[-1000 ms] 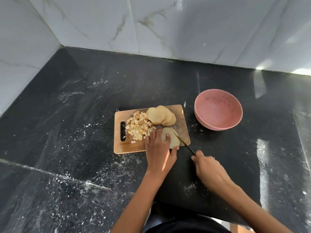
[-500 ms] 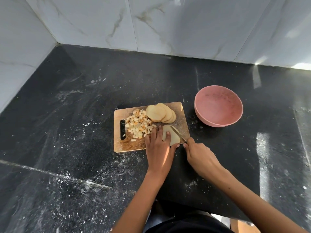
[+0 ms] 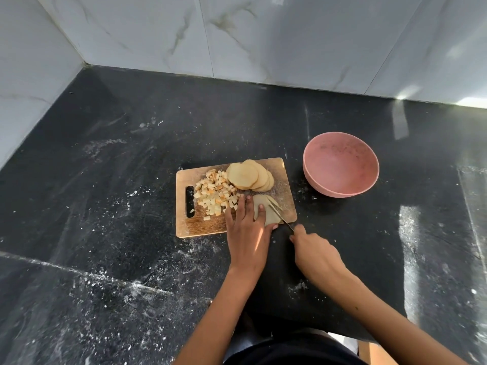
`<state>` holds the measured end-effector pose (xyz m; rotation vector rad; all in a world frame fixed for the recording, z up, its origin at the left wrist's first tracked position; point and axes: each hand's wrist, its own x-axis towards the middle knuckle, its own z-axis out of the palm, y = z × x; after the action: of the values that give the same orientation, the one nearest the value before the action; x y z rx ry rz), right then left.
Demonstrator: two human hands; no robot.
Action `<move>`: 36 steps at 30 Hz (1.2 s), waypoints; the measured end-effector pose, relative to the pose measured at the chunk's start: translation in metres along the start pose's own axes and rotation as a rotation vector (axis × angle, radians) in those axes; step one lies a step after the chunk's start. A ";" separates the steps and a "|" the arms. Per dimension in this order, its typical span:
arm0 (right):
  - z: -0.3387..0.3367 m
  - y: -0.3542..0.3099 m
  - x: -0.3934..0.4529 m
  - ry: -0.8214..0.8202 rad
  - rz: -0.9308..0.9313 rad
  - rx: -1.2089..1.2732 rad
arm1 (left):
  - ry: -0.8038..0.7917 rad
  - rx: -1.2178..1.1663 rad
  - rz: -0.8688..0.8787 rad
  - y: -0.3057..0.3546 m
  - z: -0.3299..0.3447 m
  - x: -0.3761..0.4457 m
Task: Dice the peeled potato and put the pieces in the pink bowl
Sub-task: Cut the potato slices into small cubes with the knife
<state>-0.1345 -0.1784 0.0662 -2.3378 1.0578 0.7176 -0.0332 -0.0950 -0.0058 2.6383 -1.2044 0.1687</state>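
Note:
A wooden cutting board (image 3: pixel 203 227) lies on the black counter. A pile of diced potato (image 3: pixel 214 194) sits on its left half. Several round potato slices (image 3: pixel 250 175) are fanned at its back right. My left hand (image 3: pixel 249 233) presses straight fingers on a flat potato slice (image 3: pixel 271 216) at the board's front right. My right hand (image 3: pixel 315 252) grips a knife (image 3: pixel 279 214) whose thin blade lies across that slice. The pink bowl (image 3: pixel 341 167) stands to the right of the board with no pieces in it.
White marble wall tiles (image 3: pixel 263 35) close off the back and left of the counter. The black counter (image 3: pixel 105 180) is dusted with pale specks and smears. The counter's front edge runs under my arms.
My right hand slid the knife forward into the slice, then drew it back toward me. My left hand stayed on the slice. The view shifted slightly.

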 end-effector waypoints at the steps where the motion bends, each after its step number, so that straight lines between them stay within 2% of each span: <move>1: 0.003 0.006 -0.007 -0.004 -0.001 -0.001 | 0.003 0.007 0.003 0.000 0.000 0.000; 6: 0.010 0.023 -0.022 0.014 -0.016 -0.003 | -0.001 0.011 0.001 0.001 -0.003 -0.001; 11: 0.007 0.024 -0.013 0.050 -0.038 0.124 | -0.006 0.017 0.004 0.002 -0.001 -0.002; 20: 0.011 0.034 -0.032 0.039 -0.016 0.049 | 0.005 0.024 0.018 0.004 -0.001 -0.004; 28: -0.006 0.014 -0.026 0.128 -0.055 0.133 | 0.003 -0.036 -0.019 0.002 -0.001 -0.006; 36: -0.008 -0.014 0.009 0.129 -0.073 0.066 | -0.020 -0.068 0.005 -0.003 -0.003 -0.009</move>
<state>-0.1169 -0.1798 0.0697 -2.3791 1.0276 0.5028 -0.0363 -0.0859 -0.0056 2.5850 -1.2021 0.1004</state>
